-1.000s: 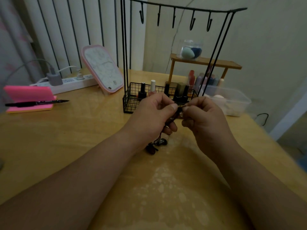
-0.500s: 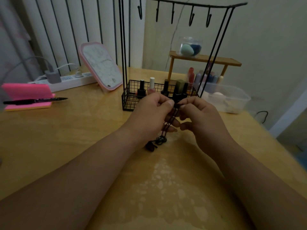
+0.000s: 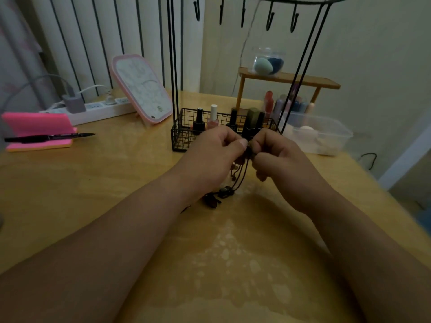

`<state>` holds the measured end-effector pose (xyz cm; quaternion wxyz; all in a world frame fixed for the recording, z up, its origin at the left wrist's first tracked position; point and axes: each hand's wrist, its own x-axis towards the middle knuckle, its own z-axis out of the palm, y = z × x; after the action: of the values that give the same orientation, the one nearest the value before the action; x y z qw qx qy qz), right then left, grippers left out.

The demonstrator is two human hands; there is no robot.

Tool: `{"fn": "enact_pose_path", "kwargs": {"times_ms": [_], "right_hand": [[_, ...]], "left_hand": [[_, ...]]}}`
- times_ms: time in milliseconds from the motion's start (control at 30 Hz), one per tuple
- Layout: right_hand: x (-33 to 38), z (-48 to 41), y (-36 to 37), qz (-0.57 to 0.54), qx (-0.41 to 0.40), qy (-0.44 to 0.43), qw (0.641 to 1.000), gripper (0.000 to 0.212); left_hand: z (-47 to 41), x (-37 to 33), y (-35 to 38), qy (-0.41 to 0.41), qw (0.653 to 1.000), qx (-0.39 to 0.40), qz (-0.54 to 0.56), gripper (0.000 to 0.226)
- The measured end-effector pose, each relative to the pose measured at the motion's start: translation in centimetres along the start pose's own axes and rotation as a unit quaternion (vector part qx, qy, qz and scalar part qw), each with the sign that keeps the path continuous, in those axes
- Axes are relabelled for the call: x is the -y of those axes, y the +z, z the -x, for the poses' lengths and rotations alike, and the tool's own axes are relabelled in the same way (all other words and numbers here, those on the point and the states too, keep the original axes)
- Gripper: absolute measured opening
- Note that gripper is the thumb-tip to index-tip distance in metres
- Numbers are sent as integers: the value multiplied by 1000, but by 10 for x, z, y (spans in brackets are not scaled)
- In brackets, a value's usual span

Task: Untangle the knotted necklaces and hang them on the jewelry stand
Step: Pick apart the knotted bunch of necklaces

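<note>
Dark corded necklaces hang in a tangle between my hands above the wooden table. My left hand pinches the cords at the top with thumb and forefinger. My right hand pinches the same knot from the right side, fingers curled. The pendants at the cords' lower end rest on the table under my left wrist. Just behind my hands stands the black wire jewelry stand, with its row of bare hooks overhead and a wire basket at its base.
Nail polish bottles stand in the basket. A pink-framed mirror leans at the left, with a power strip and a pink notepad with a pen further left. A clear plastic box and a small wooden shelf stand at the right.
Both hands stay pinched on the knot and have drawn slightly closer together. The hanging cords shifted a little; the pendants stay on the table.
</note>
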<state>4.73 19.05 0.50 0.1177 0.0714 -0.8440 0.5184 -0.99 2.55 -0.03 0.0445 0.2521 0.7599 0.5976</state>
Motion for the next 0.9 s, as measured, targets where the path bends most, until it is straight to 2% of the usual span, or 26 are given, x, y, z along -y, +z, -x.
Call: {"fn": "enact_pose_path", "kwargs": {"times_ms": [67,133,267,333,500,567,667,733,800,900], "right_hand": [[-1,-2,-4,-97,28,35,994,9],[-3,-1,-6,-143,36,52,988,12],[-4,-1,-1,-160,-35,29,986,12],[-4,-2,2,-195,-40,33,979,11],[2,-3,-7,-338,10,106,935,16],[2,-1,-13,-330,45,125,935,20],[1,0,-14,-263,62,124,955,8],[0,-1,-10,-201,19,106,974,14],[-2,-2,-7,-177,-61,82,979,16],[-2,-5,-6,-240,-149,74,956,13]], "left_hand": [[1,-2,-1,9,1000,9,-10,10],[1,-3,-2,14,1000,18,-16,10],[-1,-5,-5,-1,1000,17,8,13],[-2,-5,-8,-6,1000,28,13,15],[-6,-1,-13,-29,996,35,79,18],[-7,0,-17,-34,993,19,111,19],[-8,1,-18,-40,991,5,126,18],[-10,1,-17,-52,986,-3,158,20],[-12,3,-16,-62,979,-8,196,21],[-12,3,-14,-74,960,12,271,18]]}}
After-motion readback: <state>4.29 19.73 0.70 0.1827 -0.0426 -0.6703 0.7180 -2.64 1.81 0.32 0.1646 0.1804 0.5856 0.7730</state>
